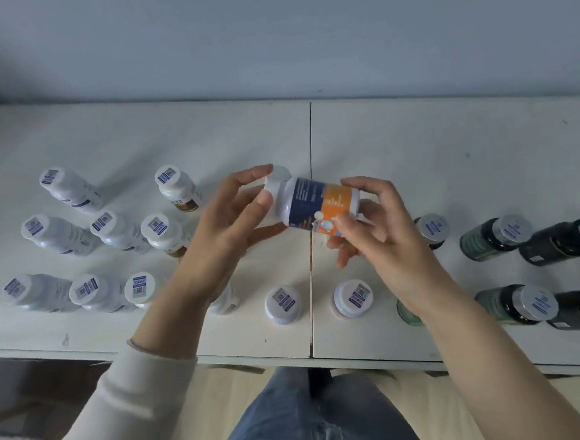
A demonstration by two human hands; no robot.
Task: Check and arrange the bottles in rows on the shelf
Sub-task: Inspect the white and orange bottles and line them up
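A white bottle with a navy and orange label [315, 202] lies sideways in the air above the white shelf top [415, 163]. My left hand [233, 220] pinches its white cap end. Around its base end my right hand [371, 221] wraps its fingers. Several white bottles [107, 232] with barcode stickers on their caps stand in rough rows at the left. Two white-capped bottles [282, 304] stand near the front edge below my hands. Dark bottles [495, 236] with silver caps stand at the right in two rows.
A seam [313, 252] divides the shelf top into two panels. The grey wall [268, 32] rises behind. The back half of the shelf top holds nothing. My jeans and a wooden floor show below the front edge.
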